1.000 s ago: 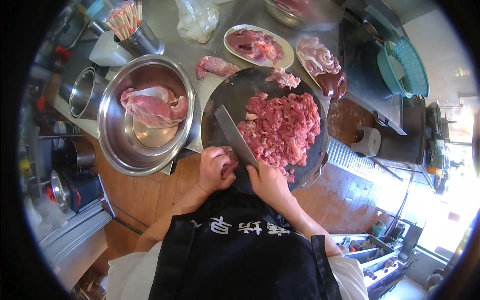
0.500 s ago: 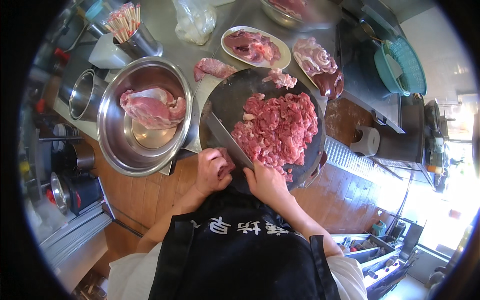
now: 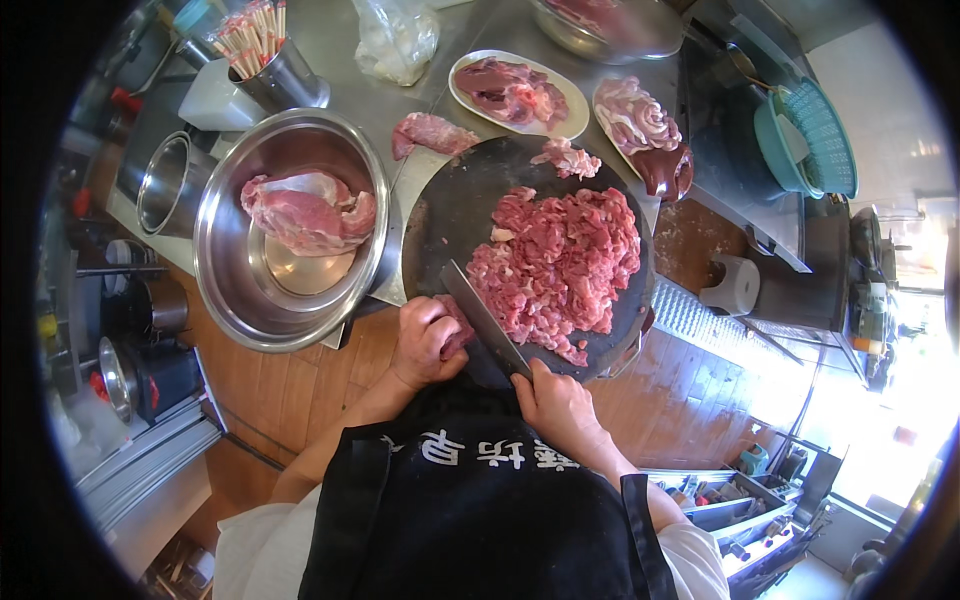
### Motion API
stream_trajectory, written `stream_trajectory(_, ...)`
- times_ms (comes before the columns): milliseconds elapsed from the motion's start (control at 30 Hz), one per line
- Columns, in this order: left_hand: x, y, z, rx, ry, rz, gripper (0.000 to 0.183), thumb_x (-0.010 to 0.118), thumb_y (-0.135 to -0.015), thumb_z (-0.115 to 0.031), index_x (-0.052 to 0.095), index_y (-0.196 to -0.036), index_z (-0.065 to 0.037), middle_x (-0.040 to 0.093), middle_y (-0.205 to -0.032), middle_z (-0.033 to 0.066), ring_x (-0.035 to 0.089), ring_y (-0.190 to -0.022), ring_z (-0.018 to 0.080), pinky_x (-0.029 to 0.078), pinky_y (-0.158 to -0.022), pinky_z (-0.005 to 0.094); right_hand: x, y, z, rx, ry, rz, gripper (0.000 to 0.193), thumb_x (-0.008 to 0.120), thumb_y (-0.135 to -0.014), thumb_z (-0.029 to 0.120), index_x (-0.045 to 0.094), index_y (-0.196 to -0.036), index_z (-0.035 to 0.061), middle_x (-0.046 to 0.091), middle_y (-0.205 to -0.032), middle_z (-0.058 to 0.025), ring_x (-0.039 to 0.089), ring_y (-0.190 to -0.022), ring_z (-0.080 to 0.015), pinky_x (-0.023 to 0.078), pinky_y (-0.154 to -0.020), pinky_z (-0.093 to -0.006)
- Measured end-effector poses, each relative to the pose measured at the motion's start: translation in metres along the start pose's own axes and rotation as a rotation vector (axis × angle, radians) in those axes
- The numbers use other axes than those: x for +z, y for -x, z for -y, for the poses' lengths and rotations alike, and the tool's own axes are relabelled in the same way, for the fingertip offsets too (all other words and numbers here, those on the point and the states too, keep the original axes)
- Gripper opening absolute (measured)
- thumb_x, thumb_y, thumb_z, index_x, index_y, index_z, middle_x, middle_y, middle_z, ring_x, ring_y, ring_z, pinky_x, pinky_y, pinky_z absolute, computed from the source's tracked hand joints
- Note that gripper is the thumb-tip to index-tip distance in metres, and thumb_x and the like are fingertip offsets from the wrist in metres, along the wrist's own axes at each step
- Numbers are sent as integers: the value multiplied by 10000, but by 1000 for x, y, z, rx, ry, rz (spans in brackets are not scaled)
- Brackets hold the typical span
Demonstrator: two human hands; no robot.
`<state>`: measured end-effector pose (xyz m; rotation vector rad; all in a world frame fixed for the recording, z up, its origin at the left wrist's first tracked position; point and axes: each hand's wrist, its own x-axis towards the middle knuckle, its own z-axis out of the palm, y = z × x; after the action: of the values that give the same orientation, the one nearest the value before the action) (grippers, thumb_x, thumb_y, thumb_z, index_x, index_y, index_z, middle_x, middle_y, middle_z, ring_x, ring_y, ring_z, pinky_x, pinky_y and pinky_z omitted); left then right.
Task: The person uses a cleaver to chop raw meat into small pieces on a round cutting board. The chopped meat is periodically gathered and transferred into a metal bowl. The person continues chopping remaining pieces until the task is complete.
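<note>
My right hand [image 3: 560,402] is closed round the handle of a cleaver [image 3: 484,318], whose blade slants up and left over the near edge of a round dark chopping board [image 3: 450,210]. Just left of the blade, my left hand [image 3: 428,342] has its fingers curled over a piece of raw meat [image 3: 456,326], partly hidden under them. To the right of the blade, a wide heap of sliced raw meat [image 3: 560,260] covers much of the board. A small pale scrap of meat [image 3: 566,158] lies at the board's far edge.
Left of the board stands a steel bowl [image 3: 215,270] with a large meat chunk [image 3: 308,212]. Beyond it are a meat strip [image 3: 432,135], an oval plate of meat [image 3: 575,112], a second plate with pale meat [image 3: 636,115] and dark liver [image 3: 668,174], and a chopstick holder [image 3: 285,85].
The cleaver and my right hand have moved toward me and slightly right. My left hand stays closed on the meat in nearly the same spot.
</note>
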<state>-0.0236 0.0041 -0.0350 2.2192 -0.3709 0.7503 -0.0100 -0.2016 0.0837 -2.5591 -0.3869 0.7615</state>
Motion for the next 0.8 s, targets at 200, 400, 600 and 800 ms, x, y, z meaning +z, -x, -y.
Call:
stream_trajectory(200, 3, 5, 2, -12, -19, -7, 419, 686, -580, -180, 535, -961, -98, 484, -1024, 136, 481, -930, 352, 406, -824, 458, 13, -52, 29, -64, 18, -79, 279, 532, -921, 279, 508, -872, 5, 609, -611, -226, 621, -588, -432, 505, -548, -514)
stream_trajectory(400, 3, 4, 2, -30, -10, -16, 416, 676, -575, -178, 523, -955, -102, 485, -1005, 126, 480, -908, 338, 402, -814, 453, 16, -60, 28, -92, -4, -114, 294, 536, -919, 291, 517, -892, -1, 614, -626, -233, 624, -609, -442, 504, -572, -522)
stream_trajectory(600, 5, 2, 0, -38, 12, -43, 431, 669, -566, -190, 499, -952, -103, 471, -977, 129, 472, -891, 340, 392, -800, 456, 16, -36, 6, -66, 0, -117, 295, 539, -915, 297, 524, -895, 4, 616, -629, -231, 635, -596, -413, 512, -543, -512)
stream_trajectory(800, 7, 9, 3, -43, -32, -32, 447, 680, -569, -224, 488, -953, -102, 463, -976, 138, 464, -897, 351, 388, -798, 466, 19, -33, 0, -62, -29, -122, 304, 547, -911, 307, 533, -934, 4, 618, -635, -231, 634, -602, -412, 513, -554, -509)
